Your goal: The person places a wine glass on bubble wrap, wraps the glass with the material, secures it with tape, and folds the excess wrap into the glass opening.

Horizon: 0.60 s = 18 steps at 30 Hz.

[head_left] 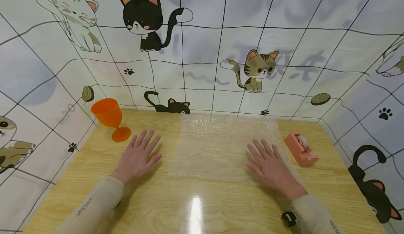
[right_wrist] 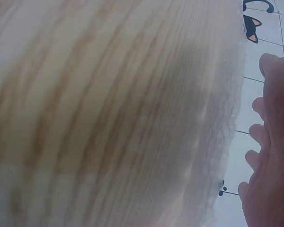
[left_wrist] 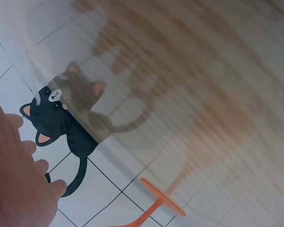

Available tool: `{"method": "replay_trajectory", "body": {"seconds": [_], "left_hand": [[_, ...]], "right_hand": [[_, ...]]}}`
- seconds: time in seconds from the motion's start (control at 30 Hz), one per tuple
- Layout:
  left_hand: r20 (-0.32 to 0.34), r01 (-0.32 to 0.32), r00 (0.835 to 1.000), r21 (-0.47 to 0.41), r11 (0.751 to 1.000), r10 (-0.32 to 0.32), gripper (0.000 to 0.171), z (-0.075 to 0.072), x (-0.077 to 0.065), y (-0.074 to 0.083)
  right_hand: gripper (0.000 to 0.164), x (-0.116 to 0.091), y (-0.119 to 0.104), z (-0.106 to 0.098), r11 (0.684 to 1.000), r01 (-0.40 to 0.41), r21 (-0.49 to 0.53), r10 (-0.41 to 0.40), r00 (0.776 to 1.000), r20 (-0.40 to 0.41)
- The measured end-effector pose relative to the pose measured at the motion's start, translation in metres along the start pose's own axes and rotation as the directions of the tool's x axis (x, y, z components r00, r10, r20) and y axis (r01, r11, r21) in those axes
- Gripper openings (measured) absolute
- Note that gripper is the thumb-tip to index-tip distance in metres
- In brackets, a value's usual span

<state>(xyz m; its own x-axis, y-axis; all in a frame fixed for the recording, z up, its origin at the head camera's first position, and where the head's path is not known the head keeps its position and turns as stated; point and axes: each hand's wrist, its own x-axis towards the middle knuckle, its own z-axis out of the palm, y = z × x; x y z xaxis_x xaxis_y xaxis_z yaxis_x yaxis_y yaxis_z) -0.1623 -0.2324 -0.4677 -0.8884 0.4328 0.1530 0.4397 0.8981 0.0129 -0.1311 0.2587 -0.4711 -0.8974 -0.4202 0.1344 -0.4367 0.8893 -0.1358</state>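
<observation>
A clear sheet of bubble wrap point(head_left: 211, 146) lies spread over the middle of the wooden table. My left hand point(head_left: 137, 158) is held palm down left of the sheet, its fingers straight and nothing in it. Just beyond those fingertips stands an orange goblet point(head_left: 108, 113), whose foot point(left_wrist: 163, 196) also shows in the left wrist view. Over the sheet's right part is my right hand point(head_left: 273, 167), palm down with fingers extended and holding nothing. To the right of that hand sits a pink tape dispenser point(head_left: 300, 149) with a roll of tape in it.
The light wooden table point(head_left: 157, 206) meets a cat-printed backdrop point(head_left: 202, 51) at its back and sides. Near the right sleeve, a small black item point(head_left: 288, 219) shows at the wrist. A bright reflection lies on the table's front.
</observation>
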Motion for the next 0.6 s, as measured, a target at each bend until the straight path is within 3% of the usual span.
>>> {"method": "replay_trajectory", "body": {"seconds": [0.43,0.6], "left_hand": [[0.013,0.05,0.999,-0.079,0.996,-0.049,0.069,0.0009,-0.0012,0.0026],[-0.028,0.064,0.997,-0.151,0.986,-0.069,0.067,0.0,-0.0009,-0.0004]], "right_hand": [[0.064,-0.0029,-0.0012,0.0031,1.0,-0.011,0.012,0.011,1.0,-0.026],[0.064,-0.0016,-0.0033,0.0043,0.999,-0.025,0.043,0.026,1.0,-0.016]]}}
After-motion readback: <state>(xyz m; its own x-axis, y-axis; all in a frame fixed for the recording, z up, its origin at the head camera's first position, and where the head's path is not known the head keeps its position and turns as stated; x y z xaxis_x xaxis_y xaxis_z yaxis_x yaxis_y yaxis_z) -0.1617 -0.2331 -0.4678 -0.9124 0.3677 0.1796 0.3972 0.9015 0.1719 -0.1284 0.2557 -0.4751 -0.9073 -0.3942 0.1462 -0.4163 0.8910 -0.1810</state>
